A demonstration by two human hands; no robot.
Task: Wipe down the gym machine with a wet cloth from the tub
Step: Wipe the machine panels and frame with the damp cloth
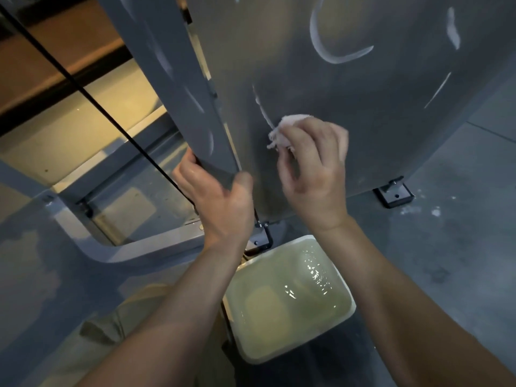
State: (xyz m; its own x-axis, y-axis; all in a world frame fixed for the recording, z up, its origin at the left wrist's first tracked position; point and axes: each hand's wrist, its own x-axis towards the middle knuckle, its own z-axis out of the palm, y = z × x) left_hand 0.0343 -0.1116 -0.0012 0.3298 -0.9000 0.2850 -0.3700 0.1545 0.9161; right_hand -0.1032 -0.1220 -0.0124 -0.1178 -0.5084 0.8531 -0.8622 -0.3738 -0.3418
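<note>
Judged roughly midway. Gym machine's broad grey panel [377, 101], filling the far right: fairly clean-looking low down, yet marked higher up by pale curved smears [332, 55] and short white streaks toward the right edge, so plenty left to wipe there. Narrower grey side panel [173, 79] to the left, likewise streaked along its length, hence also judged unfinished.

Tub [262, 358] on the floor near the machine's base, between the forearms, filled with cloudy yellowish water, ready for a rinse; no second cloth visible inside.

Right hand [315, 169] raised against the lower part of the broad panel, fingers curled round the wet cloth [282, 129], pressing the pinkish-white wad to the metal at the lower end of a thin white smear. Left hand [217, 196] just beside, clasping the near bottom edge of the side panel, thumb in front, fingers wrapped behind.

Black foot bracket [393, 194] at the broad panel's near right corner, with white specks on the floor beside it, not yet wiped up.

No brand, label or readable writing anywhere.
</note>
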